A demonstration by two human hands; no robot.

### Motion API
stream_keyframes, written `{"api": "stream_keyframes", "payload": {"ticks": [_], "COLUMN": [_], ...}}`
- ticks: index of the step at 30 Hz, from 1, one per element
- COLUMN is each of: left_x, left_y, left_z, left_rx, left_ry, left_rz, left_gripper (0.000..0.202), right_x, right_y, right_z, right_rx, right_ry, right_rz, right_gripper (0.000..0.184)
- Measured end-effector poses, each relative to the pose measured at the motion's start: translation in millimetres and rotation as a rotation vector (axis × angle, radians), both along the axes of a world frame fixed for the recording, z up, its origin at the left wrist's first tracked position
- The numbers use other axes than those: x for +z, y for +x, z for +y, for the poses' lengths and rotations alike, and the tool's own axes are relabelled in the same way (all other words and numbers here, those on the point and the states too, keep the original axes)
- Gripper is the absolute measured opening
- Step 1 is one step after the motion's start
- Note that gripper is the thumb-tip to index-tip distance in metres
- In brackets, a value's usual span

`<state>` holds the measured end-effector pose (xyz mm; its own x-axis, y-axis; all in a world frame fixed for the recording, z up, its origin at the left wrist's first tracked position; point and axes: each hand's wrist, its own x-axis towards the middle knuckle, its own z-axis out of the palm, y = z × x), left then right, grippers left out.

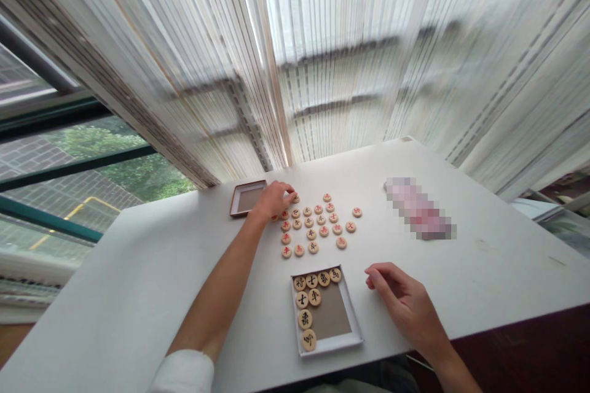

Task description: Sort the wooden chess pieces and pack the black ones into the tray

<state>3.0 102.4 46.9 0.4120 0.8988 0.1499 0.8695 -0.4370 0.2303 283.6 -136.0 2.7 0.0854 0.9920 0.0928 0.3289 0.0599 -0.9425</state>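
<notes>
My left hand (275,198) reaches to the far side of the group of pieces, its fingertips closed on a round wooden Chinese chess piece (295,199) at the table surface. Several more pieces with red and black characters lie in loose rows just nearer, such as a red one (299,250). My right hand (397,295) rests on the table with curled fingers, thumb against them, and nothing shows in it. Left of that hand is an open white box (356,325). Black-character pieces (314,297) line its far and left sides, and its brown bottom shows.
A box lid (232,207) lies inside-up beside my left hand at the far edge. On the right of the white table (498,258) is a blurred-out pinkish object (417,209). Striped curtains (341,73) hang behind the table, with a window at left.
</notes>
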Motion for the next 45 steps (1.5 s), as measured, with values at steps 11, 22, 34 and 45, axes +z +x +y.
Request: {"api": "stream_keyframes", "payload": {"ticks": [11,22,34,45], "left_x": [8.6,36.4,-0.6,-11.1], "left_y": [8.7,13.2,18.3,25.6], "left_z": [-1.2,-127.6,-147.9,-166.8], "left_rx": [-0.035,-0.264,-0.133,-0.087], "left_ry": [0.052,-0.122,-0.444,-0.526], "left_rz": [-0.114,-0.786,-1.210,-1.337], "left_gripper": [0.017,0.026,0.041,0.042], "right_x": [2.5,3.9,57.5,29.7], "right_y": [-5.6,-3.8,-55.9,-68.8], "right_z": [2.1,2.7,70.8,74.7], "right_rx": [-0.051,0.025,0.370,0.336], "right_ry": [0.039,0.045,0.459,0.605], "right_rz": [0.044,-0.008,-0.103,-0.099], "right_gripper": [0.036,0.033,0.016,0.019]}}
